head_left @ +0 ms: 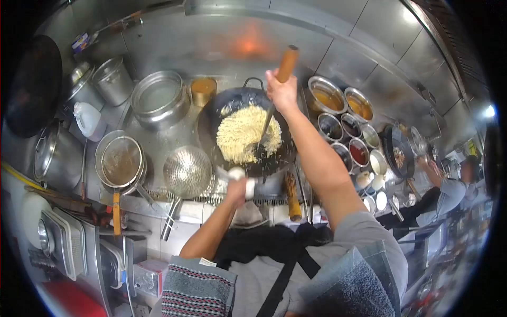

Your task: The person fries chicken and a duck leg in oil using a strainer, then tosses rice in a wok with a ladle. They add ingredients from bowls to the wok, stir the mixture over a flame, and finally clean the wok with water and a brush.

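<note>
A black wok (211, 119) holds a heap of pale yellow fried rice (237, 132), with loose grains spread on its near side. My right hand (283, 95) is closed around the shaft of a wok spatula (288, 63) just below its wooden handle, which points up. The spatula's metal end reaches down into the rice and is partly hidden there. At the wok's near edge, my left hand (238, 190) is closed on a white cloth (249, 189) against the rim; the grip underneath is hidden.
Left of the wok are a perforated strainer (187, 171), a mesh sieve (121, 158) and a large pot (158, 98). Several sauce containers (359, 153) stand to the right. A bamboo brush (292, 195) lies close by. Another person (449, 195) works at a second wok (398, 150).
</note>
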{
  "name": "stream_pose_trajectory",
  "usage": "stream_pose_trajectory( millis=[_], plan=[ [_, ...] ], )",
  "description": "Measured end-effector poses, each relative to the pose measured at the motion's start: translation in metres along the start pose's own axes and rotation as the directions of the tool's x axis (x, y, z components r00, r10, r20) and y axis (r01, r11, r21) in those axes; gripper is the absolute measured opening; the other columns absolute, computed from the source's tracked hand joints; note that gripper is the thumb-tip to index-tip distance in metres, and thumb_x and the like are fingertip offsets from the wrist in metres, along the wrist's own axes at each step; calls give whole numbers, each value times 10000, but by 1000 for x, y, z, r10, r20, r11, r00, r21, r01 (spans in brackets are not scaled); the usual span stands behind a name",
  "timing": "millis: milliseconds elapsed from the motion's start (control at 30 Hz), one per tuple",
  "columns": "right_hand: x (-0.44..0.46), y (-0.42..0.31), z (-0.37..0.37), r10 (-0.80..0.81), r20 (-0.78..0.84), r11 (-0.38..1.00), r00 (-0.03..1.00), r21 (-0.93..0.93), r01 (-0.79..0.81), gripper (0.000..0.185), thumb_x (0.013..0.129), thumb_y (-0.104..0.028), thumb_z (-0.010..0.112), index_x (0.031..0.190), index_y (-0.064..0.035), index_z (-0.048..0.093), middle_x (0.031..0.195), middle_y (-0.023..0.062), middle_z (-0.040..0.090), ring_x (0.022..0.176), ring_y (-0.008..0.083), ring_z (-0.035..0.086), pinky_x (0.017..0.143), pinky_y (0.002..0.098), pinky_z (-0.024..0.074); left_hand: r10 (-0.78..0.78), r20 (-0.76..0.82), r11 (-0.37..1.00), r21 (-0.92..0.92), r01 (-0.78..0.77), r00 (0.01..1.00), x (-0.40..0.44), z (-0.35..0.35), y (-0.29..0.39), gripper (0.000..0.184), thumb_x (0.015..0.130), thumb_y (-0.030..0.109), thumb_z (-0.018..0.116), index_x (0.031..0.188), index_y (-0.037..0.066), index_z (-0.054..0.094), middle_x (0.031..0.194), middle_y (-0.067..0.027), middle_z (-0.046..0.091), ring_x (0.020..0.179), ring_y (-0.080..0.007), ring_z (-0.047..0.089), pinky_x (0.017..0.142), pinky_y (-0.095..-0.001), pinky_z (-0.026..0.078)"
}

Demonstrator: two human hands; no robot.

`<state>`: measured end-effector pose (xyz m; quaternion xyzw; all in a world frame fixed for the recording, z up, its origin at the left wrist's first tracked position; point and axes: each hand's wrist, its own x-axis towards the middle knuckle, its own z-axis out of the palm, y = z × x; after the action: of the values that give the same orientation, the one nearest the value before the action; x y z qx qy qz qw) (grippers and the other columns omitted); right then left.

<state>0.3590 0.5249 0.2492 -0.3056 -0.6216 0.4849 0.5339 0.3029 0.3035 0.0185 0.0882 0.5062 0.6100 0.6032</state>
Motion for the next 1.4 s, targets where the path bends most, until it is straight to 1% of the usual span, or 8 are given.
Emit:
stream_pose_trajectory(
  millis=[100, 267, 400, 567, 1000, 1133, 1267, 1400],
  plan=[
    [22, -58, 13, -145, 414, 969, 899, -123, 213, 219, 872, -218, 679, 796, -36, 584, 616, 9, 546, 532, 110, 523, 503, 296, 438, 7, -35, 989, 147, -2, 999, -67, -6, -10, 354, 892, 100, 491, 1223, -20, 456, 961, -154, 613, 748, -232, 650, 542, -388, 524],
    [4, -85, 41, -66, 847, 753, 527, -304, 583, 362, 858, -322, 683, 873, 33, 617, 688, 83, 604, 653, 192, 579, 634, 359, 470, 8, -72, 999, -53, -12, 997, 11, 21, 0, 169, 840, 48, 520, 972, -58, 521, 844, -132, 621, 674, -236, 639, 520, -383, 505],
    [18, -90, 19, -129, 557, 824, 821, -401, 401, 347, 865, -327, 677, 866, 16, 625, 666, 73, 600, 608, 181, 571, 590, 352, 462, 131, -130, 990, -42, -138, 983, 65, 30, -7, 171, 832, 25, 517, 953, -87, 562, 795, -128, 625, 602, -228, 622, 496, -357, 481],
    [4, 75, -15, -177, 185, 969, 967, 207, 138, 254, 913, -118, 592, 722, -111, 425, 536, -64, 398, 428, 53, 370, 410, 226, 287, 72, -176, 995, 74, -59, 982, 61, 34, 1, 187, 807, 41, 525, 935, -89, 563, 786, -139, 619, 587, -223, 615, 463, -362, 459],
    [2, -26, -27, -212, 495, 944, 843, -118, 307, 323, 920, -186, 618, 688, -113, 405, 583, -37, 441, 520, 63, 417, 478, 234, 327, 270, -305, 951, 235, -202, 913, 60, 31, -15, 188, 782, 115, 562, 846, -59, 595, 753, -118, 623, 583, -189, 588, 489, -344, 436],
    [-30, -9, -48, -219, 452, 915, 865, 402, 22, 337, 913, -190, 634, 692, -107, 393, 570, -39, 434, 477, 60, 403, 441, 240, 322, 261, -314, 951, 247, -187, 913, 61, 35, -7, 213, 773, 136, 568, 837, -63, 607, 735, -121, 628, 569, -195, 575, 487, -365, 425],
    [10, 23, -32, -3, 322, 1000, 947, -11, 7, 271, 922, -164, 619, 740, -101, 429, 565, -45, 435, 466, 61, 391, 421, 243, 295, 256, -332, 935, 322, -146, 908, 70, 22, -12, 257, 770, 168, 579, 856, -71, 619, 713, -132, 630, 573, -225, 598, 506, -367, 454],
    [16, -30, -46, -270, 263, 946, 926, 250, 205, 260, 915, -160, 632, 734, -98, 456, 567, -37, 444, 481, 65, 400, 437, 249, 316, 144, -238, 967, 238, -86, 960, 75, 15, -14, 332, 804, 188, 588, 997, -82, 585, 840, -140, 650, 634, -231, 634, 525, -372, 488]
  ],
)
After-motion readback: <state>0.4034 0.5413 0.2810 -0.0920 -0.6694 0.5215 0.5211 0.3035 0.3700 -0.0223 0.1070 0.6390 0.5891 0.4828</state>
